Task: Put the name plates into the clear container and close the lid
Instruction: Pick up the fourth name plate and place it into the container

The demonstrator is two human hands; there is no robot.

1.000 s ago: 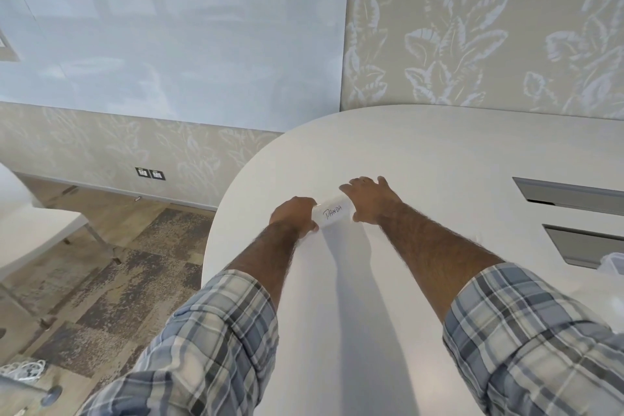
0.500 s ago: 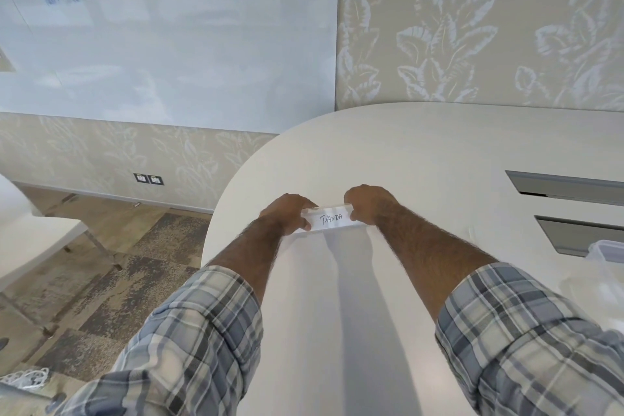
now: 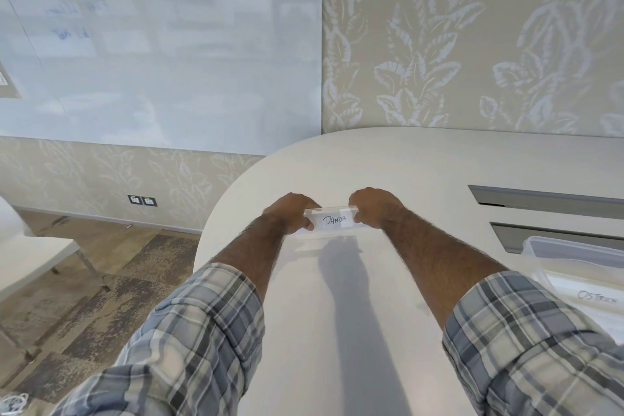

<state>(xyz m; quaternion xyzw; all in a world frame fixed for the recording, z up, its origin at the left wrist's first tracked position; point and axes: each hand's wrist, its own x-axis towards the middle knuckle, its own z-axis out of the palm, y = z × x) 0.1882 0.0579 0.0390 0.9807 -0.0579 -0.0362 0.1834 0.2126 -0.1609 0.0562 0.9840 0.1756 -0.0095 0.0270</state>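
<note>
**A:** Where is it now?

**B:** Low over the broad off-white oval table (image 3: 422, 165), well left of the clear plastic container (image 3: 570, 248), is the small clear acrylic name plate with the white "PANDA" card (image 3: 332, 221).

**A:** And the grip?

**B:** The left hand (image 3: 291, 213) and right hand (image 3: 375, 209) each pinch one end. It's probably light, stiff and slick, so the ends are the best place to hold it.

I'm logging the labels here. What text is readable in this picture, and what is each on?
"PANDA": handwritten on the clear acrylic name plate, held by the left hand and right hand.
"OSTR…": white label inside the clear plastic container; rest blurred.
Blue handwriting on the glass whiteboard: too blurred to read.
</note>
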